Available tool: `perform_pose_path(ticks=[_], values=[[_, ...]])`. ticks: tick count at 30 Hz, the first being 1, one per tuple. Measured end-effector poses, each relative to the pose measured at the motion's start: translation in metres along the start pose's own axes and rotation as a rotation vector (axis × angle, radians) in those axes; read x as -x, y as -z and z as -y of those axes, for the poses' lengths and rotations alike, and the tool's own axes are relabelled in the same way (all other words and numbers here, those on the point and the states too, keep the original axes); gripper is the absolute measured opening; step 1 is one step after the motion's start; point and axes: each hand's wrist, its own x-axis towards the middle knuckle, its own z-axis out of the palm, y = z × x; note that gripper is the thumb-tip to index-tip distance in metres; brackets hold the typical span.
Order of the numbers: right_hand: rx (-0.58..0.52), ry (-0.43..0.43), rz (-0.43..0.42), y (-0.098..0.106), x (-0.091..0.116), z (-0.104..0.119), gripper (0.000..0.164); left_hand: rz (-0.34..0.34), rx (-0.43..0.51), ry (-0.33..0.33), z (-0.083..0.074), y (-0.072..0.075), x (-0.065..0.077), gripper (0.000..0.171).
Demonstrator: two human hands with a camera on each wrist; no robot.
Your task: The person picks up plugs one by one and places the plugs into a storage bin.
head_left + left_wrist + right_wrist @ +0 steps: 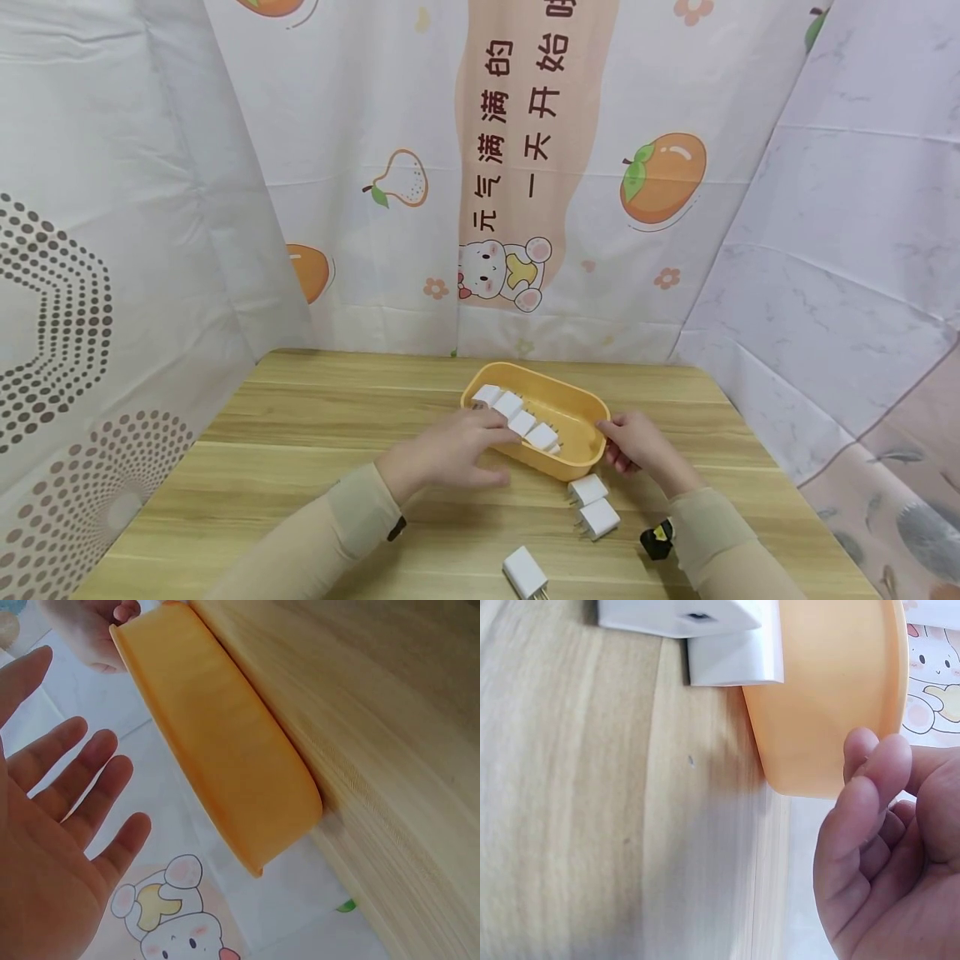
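A yellow plastic basket point(579, 427) sits on the table, with several white charger plugs point(542, 437) in a row along its near-left side. My right hand point(639, 442) pinches the rim at the basket's right end, thumb on top and the other fingers curled outside. Over the basket's near-left edge hovers my left hand point(459, 448), its fingers spread and holding nothing; in the left wrist view the palm point(49, 877) faces the basket's side wall point(217, 742). Two white charger plugs point(598, 518) lie side by side just in front of the basket's right end.
Nearer the front edge of the wooden table point(322, 417) lies another white charger plug point(524, 571), prongs toward me. A printed curtain point(405, 275) hangs behind the table, and pale cloths hang at both sides. A black device point(657, 540) is at my right wrist.
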Motion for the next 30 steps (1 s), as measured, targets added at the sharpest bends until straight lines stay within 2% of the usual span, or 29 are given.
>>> perform_pose_path(ticks=[12, 22, 30], values=[[-0.004, -0.001, 0.003, 0.0, 0.0, 0.001, 0.038, 0.112, 0.076, -0.116, -0.009, -0.015, 0.005, 0.043], [-0.005, 0.011, 0.007, 0.0, 0.0, 0.001, 0.037, 0.214, 0.03, -0.228, -0.023, -0.028, 0.002, 0.043], [-0.005, 0.012, 0.014, 0.0, 0.0, 0.0, 0.036, 0.256, 0.044, -0.299, -0.034, -0.032, 0.002, 0.047]])
